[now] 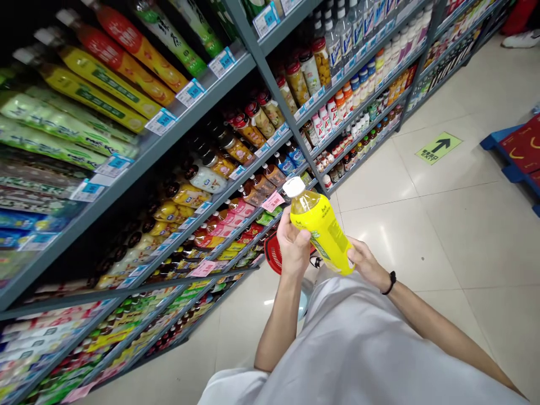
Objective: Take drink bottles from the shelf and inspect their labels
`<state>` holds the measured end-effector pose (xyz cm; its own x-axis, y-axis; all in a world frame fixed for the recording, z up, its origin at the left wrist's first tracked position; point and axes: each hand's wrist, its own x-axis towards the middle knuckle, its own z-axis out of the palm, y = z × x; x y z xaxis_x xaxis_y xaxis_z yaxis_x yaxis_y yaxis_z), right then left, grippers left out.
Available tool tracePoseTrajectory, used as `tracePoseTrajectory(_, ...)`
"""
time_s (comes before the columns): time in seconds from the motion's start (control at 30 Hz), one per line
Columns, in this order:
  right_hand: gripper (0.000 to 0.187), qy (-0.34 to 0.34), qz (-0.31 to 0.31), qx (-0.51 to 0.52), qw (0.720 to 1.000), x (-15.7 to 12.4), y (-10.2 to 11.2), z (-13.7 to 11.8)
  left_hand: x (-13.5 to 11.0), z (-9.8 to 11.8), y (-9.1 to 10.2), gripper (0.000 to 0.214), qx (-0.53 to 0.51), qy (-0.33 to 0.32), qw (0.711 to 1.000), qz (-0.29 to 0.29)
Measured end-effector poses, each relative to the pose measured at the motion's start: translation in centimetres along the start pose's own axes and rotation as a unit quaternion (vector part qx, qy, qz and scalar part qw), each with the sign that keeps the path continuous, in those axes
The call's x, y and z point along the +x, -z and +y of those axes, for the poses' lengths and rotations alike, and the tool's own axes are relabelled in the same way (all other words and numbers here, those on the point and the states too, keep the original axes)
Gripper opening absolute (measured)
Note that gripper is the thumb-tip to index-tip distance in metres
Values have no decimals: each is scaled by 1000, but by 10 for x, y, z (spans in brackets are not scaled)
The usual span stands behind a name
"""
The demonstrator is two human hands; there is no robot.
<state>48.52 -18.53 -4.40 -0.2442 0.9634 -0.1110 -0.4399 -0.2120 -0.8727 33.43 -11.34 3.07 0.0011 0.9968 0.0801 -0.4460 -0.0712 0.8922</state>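
Observation:
A drink bottle (pixel 327 233) with a bright yellow label and a white cap is held in front of my body, tilted with its cap toward the shelves. My left hand (pixel 293 242) grips it near the upper part, thumb across the label. Around its base curl the fingers of my right hand (pixel 366 263), with a dark band on that wrist. Both hands are closed on the same bottle. Some of the label's small print is too fine to read.
Tall grey shelves (pixel 202 118) of bottled drinks with price tags run along the left. A red basket (pixel 273 253) sits on the floor by my feet. To the right are a green arrow floor sign (pixel 439 147) and red boxes (pixel 521 143) on a blue pallet (pixel 508 163).

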Motion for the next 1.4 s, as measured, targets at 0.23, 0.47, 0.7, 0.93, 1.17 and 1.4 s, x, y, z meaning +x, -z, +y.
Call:
tracePoseTrajectory(0.23, 56, 130, 162, -272, 940, -7, -14, -5, -3, 3, -6, 67, -17, 40, 999, -23)
tracePoseTrajectory(0.47, 60, 185, 138, -351, 908, -12, -20, -7, -7, 3, 5, 72, -115, 62, 991, -32)
tracePoseTrajectory(0.7, 60, 173, 100, -286, 937, -16, -8, 1, -10, 11, 15, 80, -132, 76, 988, 6)
tracePoseTrajectory(0.93, 43, 28, 22, -54, 998, -7, -6, 0, -9, 19, 15, 81, -114, 71, 991, -17)
tracePoseTrajectory(1.17, 66, -174, -34, 111, 978, -5, -17, -2, -8, 20, 11, 77, -72, 55, 995, -45)
tracePoseTrajectory(1.4, 70, -172, -104, 115, 973, -1, -20, -8, -11, 27, 7, 70, -39, 17, 999, -15)
